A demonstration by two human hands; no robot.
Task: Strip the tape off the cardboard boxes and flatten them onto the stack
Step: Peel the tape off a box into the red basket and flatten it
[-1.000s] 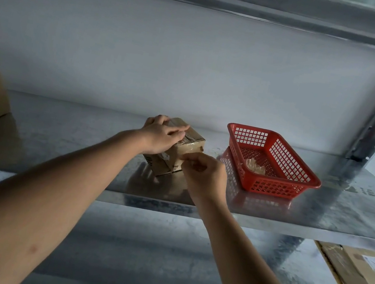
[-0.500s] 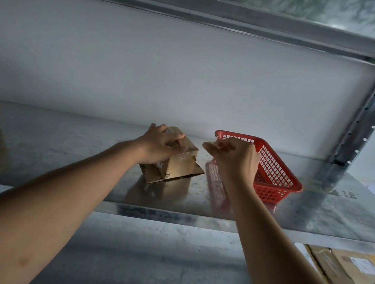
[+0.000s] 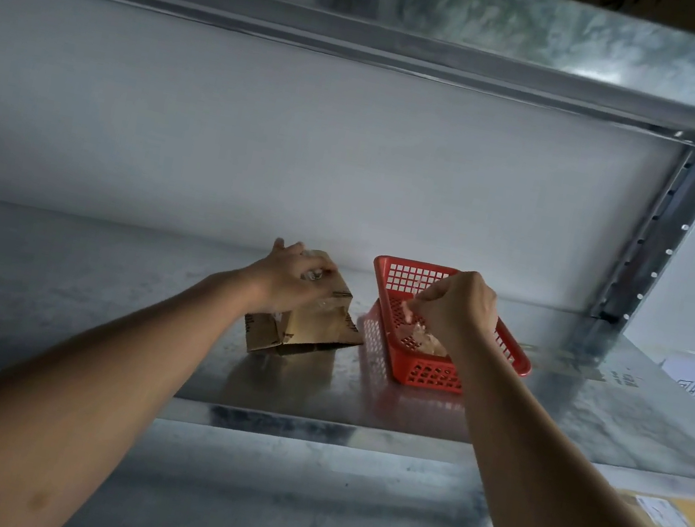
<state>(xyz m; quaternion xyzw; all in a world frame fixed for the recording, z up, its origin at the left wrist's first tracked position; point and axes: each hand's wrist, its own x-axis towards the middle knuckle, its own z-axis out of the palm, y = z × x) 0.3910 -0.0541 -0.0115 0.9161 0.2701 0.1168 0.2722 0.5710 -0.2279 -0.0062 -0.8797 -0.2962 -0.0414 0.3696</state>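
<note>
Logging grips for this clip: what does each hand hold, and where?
Left hand grips the small cardboard box at its top. Right hand, over the red basket, pinches a scrap of tape by its upper end.

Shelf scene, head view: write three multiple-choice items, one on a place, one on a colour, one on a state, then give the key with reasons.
1. Where does the small cardboard box stand?
A. inside the basket
B. on the metal shelf, beside the basket
C. on the shelf above

2. What colour is the plastic basket?
A. red
B. blue
C. green

3. What is the right hand doing?
A. lying flat on the shelf
B. gripping the box
C. pinching a scrap of tape over the basket

Key: B, the box sits on bare metal beside the basket, under the left hand; A, its mesh walls are red; C, the fingers are curled above crumpled tape lying inside.
</note>
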